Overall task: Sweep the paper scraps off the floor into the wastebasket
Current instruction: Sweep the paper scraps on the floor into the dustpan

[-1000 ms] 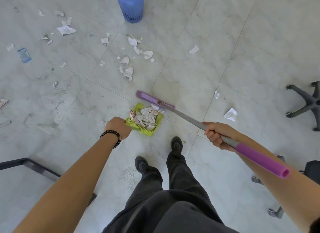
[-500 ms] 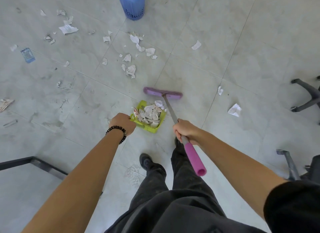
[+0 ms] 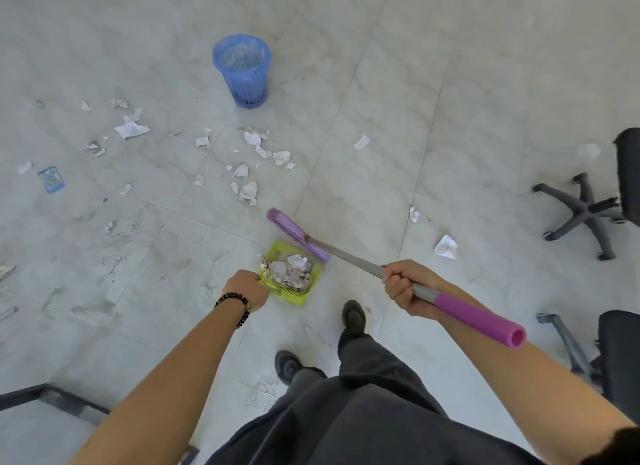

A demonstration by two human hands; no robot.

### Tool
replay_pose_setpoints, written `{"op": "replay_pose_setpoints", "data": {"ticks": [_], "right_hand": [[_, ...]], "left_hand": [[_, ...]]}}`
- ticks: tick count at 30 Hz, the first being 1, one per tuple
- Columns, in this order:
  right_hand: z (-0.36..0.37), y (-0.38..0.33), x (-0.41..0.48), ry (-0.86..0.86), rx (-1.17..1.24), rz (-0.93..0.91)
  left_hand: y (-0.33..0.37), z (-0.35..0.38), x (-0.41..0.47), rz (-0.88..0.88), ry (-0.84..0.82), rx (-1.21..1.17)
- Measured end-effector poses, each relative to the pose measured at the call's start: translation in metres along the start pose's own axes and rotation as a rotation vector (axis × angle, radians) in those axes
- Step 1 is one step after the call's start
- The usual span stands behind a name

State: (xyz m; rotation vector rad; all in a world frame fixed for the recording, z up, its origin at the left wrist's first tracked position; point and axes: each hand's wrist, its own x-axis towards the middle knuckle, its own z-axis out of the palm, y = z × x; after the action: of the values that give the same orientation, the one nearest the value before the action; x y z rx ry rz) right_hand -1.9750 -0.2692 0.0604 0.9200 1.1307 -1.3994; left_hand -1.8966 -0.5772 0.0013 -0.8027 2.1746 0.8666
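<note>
- The left hand [image 3: 247, 290] is curled tight round the near-left corner of the dustpan [image 3: 292, 297], hiding the handle. I cannot tell whether the pan is resting on the floor [image 3: 381, 84] or just above it.
- The pan holds a heap of scraps [image 3: 291, 272] piled up to its rim. Any tilt or jerk of the wrist would likely shed some over the open far edge.
- The right hand [image 3: 403, 286] is a closed fist round the grey shaft of the broom [image 3: 346, 256], just ahead of the purple grip. The broom head lies against the pan's far-right side. Steered one-handed, it could nudge the pan or flick paper out.
- The loose scraps [image 3: 249, 189] lie between the pan and the wastebasket [image 3: 247, 84], with more to the far left. A shoe or a dragged broom head could scatter them wider.
- The wastebasket stands upright at the far side, well apart from the pan. It looks light, so a bump while tipping the pan might topple it.
- One crumpled scrap [image 3: 446, 246] lies to the right, near the chair [image 3: 585, 210]. A careless sweep could push it under the chair's legs.
</note>
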Motion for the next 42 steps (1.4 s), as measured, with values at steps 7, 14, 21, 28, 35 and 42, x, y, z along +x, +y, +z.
{"op": "replay_pose_setpoints", "data": {"ticks": [7,14,21,28,35,42], "right_hand": [[-0.033,0.030,-0.019,0.089,0.209,-0.152],[-0.103,0.043,-0.044,0.179,0.356,-0.222],[-0.225,0.017,-0.041,0.345,0.331,-0.322],[-0.343,-0.068,-0.028,0.423,0.257,-0.426],[-0.417,-0.137,-0.023,0.429,0.424,-0.325],[-0.403,-0.137,-0.013,0.289,0.577,-0.263]], "left_hand": [[0.032,0.024,0.000,0.146,-0.027,0.121],[0.104,0.059,-0.003,0.295,-0.029,0.221],[0.219,0.118,0.017,0.366,-0.032,0.330],[0.352,0.171,0.045,0.295,-0.040,0.369],[0.421,0.196,0.067,0.236,-0.070,0.413],[0.455,0.201,0.078,0.216,-0.071,0.466]]}}
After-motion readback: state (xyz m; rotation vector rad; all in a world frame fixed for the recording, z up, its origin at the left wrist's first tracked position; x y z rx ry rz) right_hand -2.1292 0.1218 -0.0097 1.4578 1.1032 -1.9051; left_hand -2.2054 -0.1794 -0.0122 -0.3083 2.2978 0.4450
